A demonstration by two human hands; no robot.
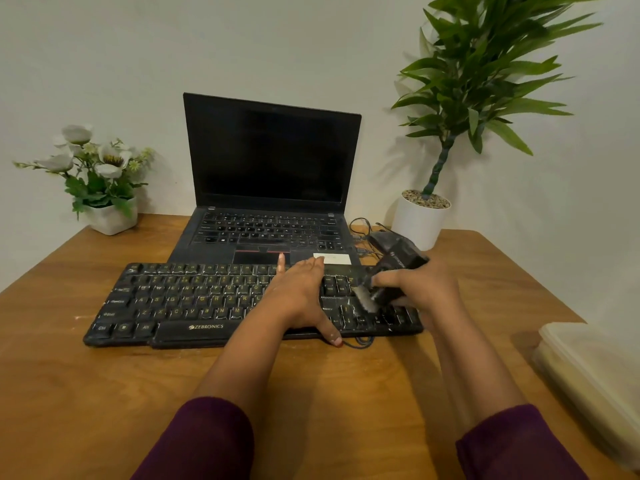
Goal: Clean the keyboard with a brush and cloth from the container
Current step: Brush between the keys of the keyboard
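While I watch through the head camera, the black keyboard (194,299) lies across the middle of the wooden table (86,393), its long side running from 9 to 3 o'clock. I see the left hand (298,296) laid flat on the keys right of centre, fingers straight and spread toward 12 o'clock, thumb reaching over the near edge. The right hand (424,285) sits at the keyboard's 3 o'clock end, fingers curled tight round a dark brush (394,268) whose handle sticks up toward 1 o'clock. Its pale bristles (365,299) point down toward 7 o'clock over the arrow keys; the blur there is heavy, so I would say they touch the keys but cannot be sure. Just behind the keyboard, at 12 o'clock, an open laptop (270,157) stands with a dark screen. White flowers (100,161) in a white pot are at 10 o'clock, a tall green plant (485,64) at 1 o'clock, with a tangle of black cable (360,225) between laptop and plant. A pale translucent container (588,368) rests on the table at 4 o'clock, well apart from both hands
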